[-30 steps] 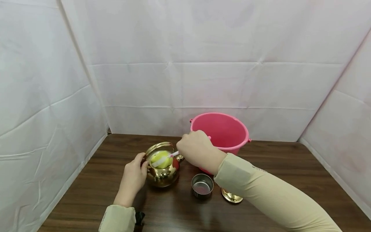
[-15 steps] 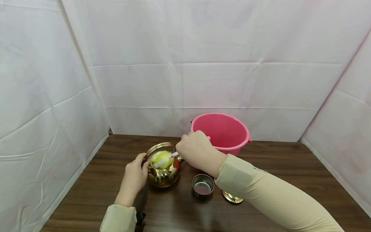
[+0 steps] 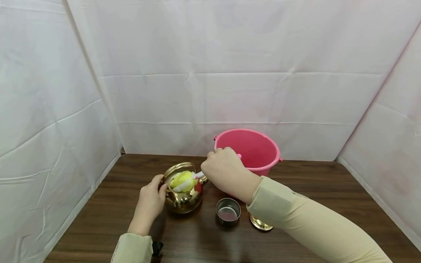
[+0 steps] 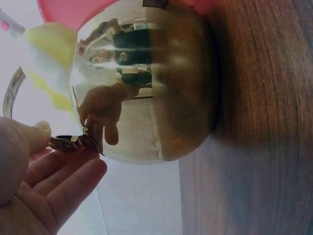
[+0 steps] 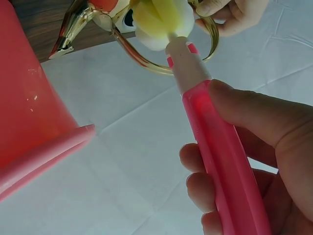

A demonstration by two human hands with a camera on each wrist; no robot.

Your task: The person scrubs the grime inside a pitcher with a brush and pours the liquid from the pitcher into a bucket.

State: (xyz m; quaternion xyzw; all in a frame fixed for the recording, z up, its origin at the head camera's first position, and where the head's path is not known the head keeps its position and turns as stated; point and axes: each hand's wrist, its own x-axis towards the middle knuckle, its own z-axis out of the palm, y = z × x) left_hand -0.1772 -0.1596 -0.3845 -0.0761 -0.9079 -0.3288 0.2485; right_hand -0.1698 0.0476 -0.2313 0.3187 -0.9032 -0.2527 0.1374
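A shiny gold kettle (image 3: 185,203) stands lidless on the table, its hooped handle (image 5: 142,59) raised. My left hand (image 3: 150,199) pinches the base of that handle between thumb and fingers, at the kettle's left side. In my right hand (image 3: 227,174) is a sponge brush, gripped by its pink handle (image 5: 222,156). The brush's yellow and white sponge head (image 3: 185,181) sits at the kettle's round opening, beneath the hoop. How far it reaches inside is hidden. The kettle's spout (image 5: 73,24) points toward the bucket side.
Behind my right hand stands a pink bucket (image 3: 273,146), with part of its front hidden by the arm. A small steel bowl (image 3: 228,212) is right of the kettle. The gold lid (image 3: 261,223) lies farther right, partly under my sleeve. White cloth (image 3: 204,98) hangs around the wooden table.
The sponge head has risen slightly and turned in the kettle's opening, showing more of its yellow and white sides. My left hand keeps its hold on the handle. The head view has shifted slightly.
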